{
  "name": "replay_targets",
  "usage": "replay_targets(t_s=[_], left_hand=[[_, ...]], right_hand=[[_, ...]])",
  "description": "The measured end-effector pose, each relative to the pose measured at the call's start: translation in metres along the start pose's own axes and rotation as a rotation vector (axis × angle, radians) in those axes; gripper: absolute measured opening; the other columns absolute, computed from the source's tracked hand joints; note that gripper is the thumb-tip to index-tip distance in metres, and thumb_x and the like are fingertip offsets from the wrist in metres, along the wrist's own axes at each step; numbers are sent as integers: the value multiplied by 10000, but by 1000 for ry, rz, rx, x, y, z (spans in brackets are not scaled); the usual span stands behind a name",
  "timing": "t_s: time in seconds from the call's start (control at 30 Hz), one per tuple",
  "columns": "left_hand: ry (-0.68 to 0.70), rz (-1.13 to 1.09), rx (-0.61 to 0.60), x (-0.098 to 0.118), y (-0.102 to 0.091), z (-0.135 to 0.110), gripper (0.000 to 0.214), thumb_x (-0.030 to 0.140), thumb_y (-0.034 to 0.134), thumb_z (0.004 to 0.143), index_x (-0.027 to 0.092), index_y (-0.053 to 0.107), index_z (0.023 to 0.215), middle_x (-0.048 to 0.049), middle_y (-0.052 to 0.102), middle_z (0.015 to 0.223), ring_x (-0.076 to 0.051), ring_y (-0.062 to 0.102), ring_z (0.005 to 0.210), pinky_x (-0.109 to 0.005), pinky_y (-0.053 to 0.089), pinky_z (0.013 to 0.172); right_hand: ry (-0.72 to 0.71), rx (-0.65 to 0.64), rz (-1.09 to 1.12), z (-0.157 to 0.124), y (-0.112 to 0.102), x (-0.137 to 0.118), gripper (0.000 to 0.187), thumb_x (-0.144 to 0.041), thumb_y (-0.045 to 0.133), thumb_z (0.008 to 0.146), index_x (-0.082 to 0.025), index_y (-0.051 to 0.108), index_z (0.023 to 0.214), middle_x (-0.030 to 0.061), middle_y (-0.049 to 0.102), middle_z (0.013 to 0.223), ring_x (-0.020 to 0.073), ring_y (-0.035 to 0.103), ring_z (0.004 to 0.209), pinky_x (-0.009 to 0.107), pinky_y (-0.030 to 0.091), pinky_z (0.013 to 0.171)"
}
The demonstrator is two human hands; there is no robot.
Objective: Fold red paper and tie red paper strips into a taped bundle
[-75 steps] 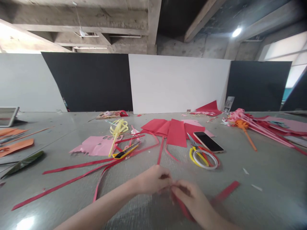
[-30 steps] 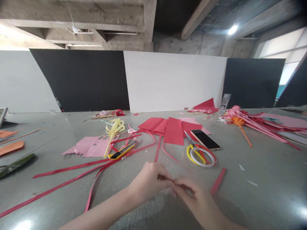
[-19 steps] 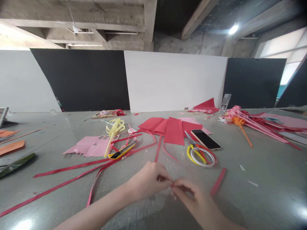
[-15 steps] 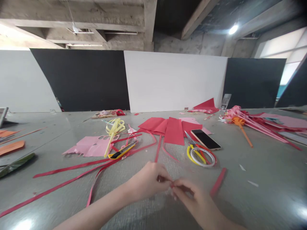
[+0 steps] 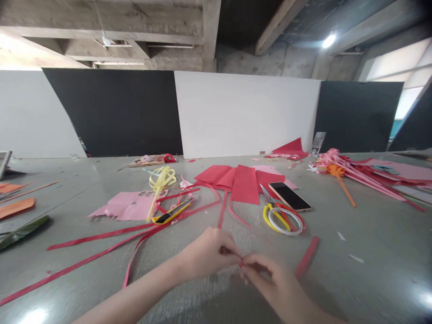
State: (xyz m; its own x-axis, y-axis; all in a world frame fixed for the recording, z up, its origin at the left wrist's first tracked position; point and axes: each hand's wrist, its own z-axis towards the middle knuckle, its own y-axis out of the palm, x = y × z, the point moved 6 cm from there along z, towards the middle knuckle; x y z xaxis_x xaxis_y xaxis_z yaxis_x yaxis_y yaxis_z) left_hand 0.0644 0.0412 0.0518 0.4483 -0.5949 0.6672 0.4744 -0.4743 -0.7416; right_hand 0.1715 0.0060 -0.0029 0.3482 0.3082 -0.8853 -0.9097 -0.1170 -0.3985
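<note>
My left hand (image 5: 211, 254) and my right hand (image 5: 275, 281) meet fingertip to fingertip low in the middle of the view. Both pinch a tiny bit of red paper strip (image 5: 240, 264); the fingers cover most of it. Behind my left hand a narrow red strip (image 5: 222, 209) runs up to folded red paper sheets (image 5: 245, 184); whether it joins the held piece is hidden. A short red strip (image 5: 308, 256) lies right of my right hand. Long red strips (image 5: 91, 260) stretch across the table to the left.
A yellow utility knife (image 5: 172, 213) lies beside cut pink paper (image 5: 126, 207) and a yellow paper-strip ball on a stick (image 5: 162, 180). Scissors (image 5: 270, 213) sit partly under a tape roll (image 5: 286, 221), near a phone (image 5: 290, 196). Pink paper flowers (image 5: 329, 159) are at right.
My fingertips have shifted very slightly around the small red piece, and both hands keep their pinch. Everything else stays in place.
</note>
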Motion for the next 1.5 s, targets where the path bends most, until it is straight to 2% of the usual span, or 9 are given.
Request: replay_targets(t_s=[0.37,0.5,0.97,1.2,1.5], left_hand=[[6,40,13,1,2,-1,234,59,511,690,177,703,752,36,519,619,-60,449,551,-152,316,521],[23,54,16,0,4,0,252,35,484,661,166,696,699,42,492,586,-58,429,530,-156,303,504],[5,40,29,-4,7,0,243,59,490,661,170,704,695,32,498,585,-75,429,535,-172,319,510],[-17,46,96,-6,10,1,235,71,489,655,169,702,677,35,491,566,-74,416,511,-180,320,501],[-106,-77,184,-15,9,1,140,128,543,631,149,681,622,33,523,548,-84,445,514,-183,329,490]], right_hand=[[1,0,-3,2,-1,-1,171,-237,475,808,-190,581,683,-17,605,614,119,575,604,186,436,582],[2,3,-14,1,-1,-2,153,-218,482,800,-189,583,688,-23,600,604,115,571,596,185,431,581],[18,10,-41,2,-1,-1,168,-230,466,808,-194,573,684,-18,594,608,127,571,601,198,434,569],[18,23,-41,1,-3,-2,155,-217,469,800,-191,571,686,-20,592,605,121,564,590,197,436,571],[10,53,-32,2,-5,2,140,-229,474,795,-192,595,734,-12,616,619,131,584,594,206,464,575]])
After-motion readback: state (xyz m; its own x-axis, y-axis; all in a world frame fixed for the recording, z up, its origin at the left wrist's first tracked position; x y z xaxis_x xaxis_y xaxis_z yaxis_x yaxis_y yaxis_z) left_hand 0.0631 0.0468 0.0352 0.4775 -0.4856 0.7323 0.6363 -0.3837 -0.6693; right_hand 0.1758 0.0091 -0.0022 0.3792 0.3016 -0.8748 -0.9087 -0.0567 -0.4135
